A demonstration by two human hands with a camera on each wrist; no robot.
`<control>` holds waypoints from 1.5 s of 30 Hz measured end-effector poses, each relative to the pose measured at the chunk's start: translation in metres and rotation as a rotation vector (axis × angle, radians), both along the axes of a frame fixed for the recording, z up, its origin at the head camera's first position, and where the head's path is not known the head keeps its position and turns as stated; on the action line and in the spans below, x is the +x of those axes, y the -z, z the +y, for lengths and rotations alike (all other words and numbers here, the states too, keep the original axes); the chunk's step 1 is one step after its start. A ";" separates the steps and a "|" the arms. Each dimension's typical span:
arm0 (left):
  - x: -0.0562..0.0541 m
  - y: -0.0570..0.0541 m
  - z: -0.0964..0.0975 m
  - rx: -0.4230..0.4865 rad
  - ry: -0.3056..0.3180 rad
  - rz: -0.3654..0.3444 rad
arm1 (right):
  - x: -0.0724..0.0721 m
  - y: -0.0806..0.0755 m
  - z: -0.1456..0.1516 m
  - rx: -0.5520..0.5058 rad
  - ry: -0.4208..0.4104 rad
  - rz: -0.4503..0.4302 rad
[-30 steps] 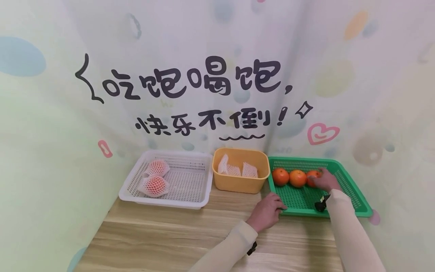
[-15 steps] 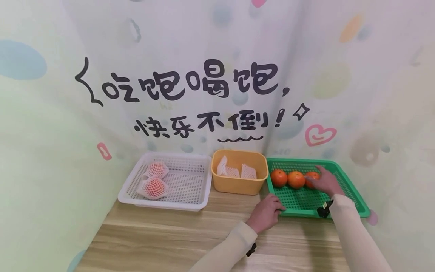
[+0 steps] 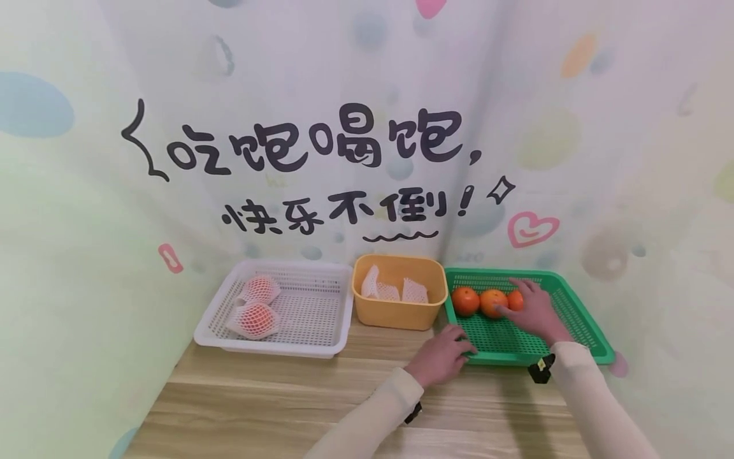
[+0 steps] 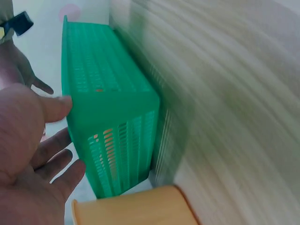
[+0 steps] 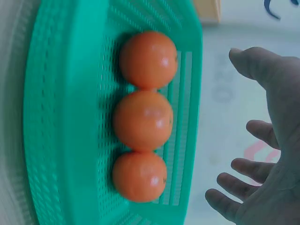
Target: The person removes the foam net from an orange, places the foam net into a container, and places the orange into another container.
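In the head view, three oranges sit in a row at the back of the green basket. My right hand hovers over the right end of the row, fingers spread and holding nothing; it partly hides the rightmost orange. The right wrist view shows the three oranges side by side, with the right hand apart from them. At the basket's front left corner is my left hand. In the left wrist view, its thumb touches the rim, and its other fingers are extended beside the corner.
A yellow bin with several white foam nets stands left of the green basket. Farther left, a white basket holds two net-wrapped fruits. All stand on a wooden table against a printed wall.
My right hand has lifted off the rightmost orange, and its fingers have spread. The left hand stays at the basket corner. The whole head view has shifted slightly.
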State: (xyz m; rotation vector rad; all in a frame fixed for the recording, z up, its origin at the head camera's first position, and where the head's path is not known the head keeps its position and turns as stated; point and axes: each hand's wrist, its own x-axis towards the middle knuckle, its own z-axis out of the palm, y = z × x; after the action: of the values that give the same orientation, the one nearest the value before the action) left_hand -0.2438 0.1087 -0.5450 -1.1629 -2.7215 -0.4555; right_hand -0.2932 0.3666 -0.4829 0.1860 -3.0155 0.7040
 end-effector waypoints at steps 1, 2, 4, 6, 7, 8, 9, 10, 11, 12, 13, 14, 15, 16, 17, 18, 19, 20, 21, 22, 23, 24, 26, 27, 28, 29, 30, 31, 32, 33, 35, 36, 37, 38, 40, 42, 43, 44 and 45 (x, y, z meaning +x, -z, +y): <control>-0.001 -0.001 -0.003 -0.006 0.001 0.000 | 0.002 0.001 -0.004 0.001 -0.008 0.016; -0.001 -0.002 -0.005 -0.007 0.001 -0.004 | 0.004 0.002 -0.008 -0.005 -0.019 0.030; -0.002 -0.005 -0.012 0.002 -0.001 -0.027 | 0.010 0.005 -0.015 -0.015 -0.036 0.058; -0.002 -0.008 -0.019 0.022 -0.004 -0.057 | 0.016 0.007 -0.023 -0.016 -0.050 0.078; -0.003 -0.010 -0.023 0.036 -0.006 -0.074 | 0.019 0.008 -0.027 -0.012 -0.053 0.084; -0.004 -0.010 -0.027 0.052 -0.011 -0.088 | 0.022 0.008 -0.031 -0.010 -0.057 0.088; -0.004 -0.012 -0.031 0.063 -0.019 -0.103 | 0.025 0.009 -0.035 -0.010 -0.060 0.087; -0.004 -0.013 -0.035 0.075 -0.029 -0.117 | 0.028 0.009 -0.040 -0.009 -0.060 0.086; -0.005 -0.014 -0.040 0.080 -0.040 -0.125 | 0.030 0.010 -0.044 -0.004 -0.060 0.078; -0.005 -0.014 -0.044 0.084 -0.053 -0.135 | 0.033 0.010 -0.048 -0.005 -0.057 0.068; -0.006 -0.015 -0.049 0.091 -0.063 -0.145 | 0.036 0.011 -0.053 -0.004 -0.058 0.062; -0.006 -0.016 -0.054 0.089 -0.077 -0.147 | 0.038 0.012 -0.058 -0.004 -0.060 0.057; -0.006 -0.018 -0.059 0.087 -0.088 -0.151 | 0.040 0.014 -0.062 -0.004 -0.065 0.049; -0.007 -0.019 -0.064 0.087 -0.097 -0.146 | 0.042 0.015 -0.066 -0.002 -0.064 0.041; -0.008 -0.019 -0.070 0.084 -0.107 -0.141 | 0.044 0.017 -0.070 0.003 -0.068 0.035; -0.008 -0.021 -0.075 0.086 -0.118 -0.140 | 0.046 0.018 -0.074 0.001 -0.069 0.031; -0.009 -0.021 -0.080 0.090 -0.125 -0.137 | 0.047 0.020 -0.077 0.001 -0.077 0.029; -0.009 -0.022 -0.086 0.091 -0.134 -0.129 | 0.049 0.021 -0.081 -0.005 -0.081 0.023; -0.009 -0.022 -0.091 0.100 -0.141 -0.131 | 0.051 0.022 -0.084 -0.005 -0.087 0.016; -0.010 -0.023 -0.097 0.112 -0.147 -0.136 | 0.052 0.024 -0.087 -0.008 -0.088 0.007; -0.010 -0.023 -0.103 0.121 -0.155 -0.144 | 0.054 0.025 -0.090 -0.008 -0.096 0.001; -0.010 -0.023 -0.108 0.133 -0.160 -0.148 | 0.055 0.027 -0.092 -0.010 -0.102 -0.008; -0.011 -0.024 -0.118 0.153 -0.172 -0.161 | 0.056 0.030 -0.096 -0.008 -0.119 -0.020; -0.012 -0.024 -0.123 0.163 -0.179 -0.165 | 0.057 0.032 -0.098 -0.001 -0.124 -0.024; -0.013 -0.024 -0.128 0.171 -0.185 -0.167 | 0.057 0.033 -0.100 -0.002 -0.126 -0.026; -0.014 -0.025 -0.133 0.175 -0.194 -0.163 | 0.057 0.034 -0.101 0.002 -0.131 -0.022; -0.015 -0.026 -0.138 0.184 -0.199 -0.165 | 0.058 0.035 -0.102 0.005 -0.132 -0.018; -0.016 -0.027 -0.142 0.187 -0.208 -0.165 | 0.058 0.035 -0.103 0.005 -0.129 -0.015; -0.017 -0.028 -0.147 0.192 -0.216 -0.163 | 0.058 0.035 -0.104 0.006 -0.123 -0.014; -0.018 -0.029 -0.151 0.193 -0.227 -0.158 | 0.058 0.035 -0.105 0.010 -0.116 -0.015; -0.020 -0.032 -0.160 0.208 -0.249 -0.166 | 0.058 0.034 -0.105 0.019 -0.109 -0.009; -0.021 -0.033 -0.165 0.211 -0.264 -0.170 | 0.058 0.033 -0.106 0.023 -0.103 -0.010; -0.022 -0.033 -0.170 0.213 -0.280 -0.172 | 0.059 0.033 -0.106 0.032 -0.100 -0.011; -0.023 -0.033 -0.175 0.223 -0.296 -0.181 | 0.059 0.033 -0.106 0.042 -0.102 -0.008; -0.025 -0.033 -0.187 0.235 -0.327 -0.194 | 0.058 0.032 -0.107 0.065 -0.109 -0.001; -0.028 -0.032 -0.200 0.232 -0.359 -0.194 | 0.058 0.033 -0.107 0.095 -0.116 0.016; -0.030 -0.032 -0.206 0.231 -0.374 -0.193 | 0.058 0.033 -0.108 0.110 -0.119 0.026; -0.032 -0.033 -0.213 0.229 -0.386 -0.194 | 0.058 0.033 -0.108 0.123 -0.121 0.036; -0.035 -0.033 -0.219 0.226 -0.399 -0.198 | 0.057 0.033 -0.108 0.139 -0.121 0.048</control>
State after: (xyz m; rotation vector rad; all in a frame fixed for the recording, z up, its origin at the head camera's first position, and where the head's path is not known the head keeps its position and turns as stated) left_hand -0.2785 -0.1107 -0.5121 -0.5258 -2.8678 -0.8240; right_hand -0.2357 0.2581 -0.5158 0.3869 -3.0277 0.4884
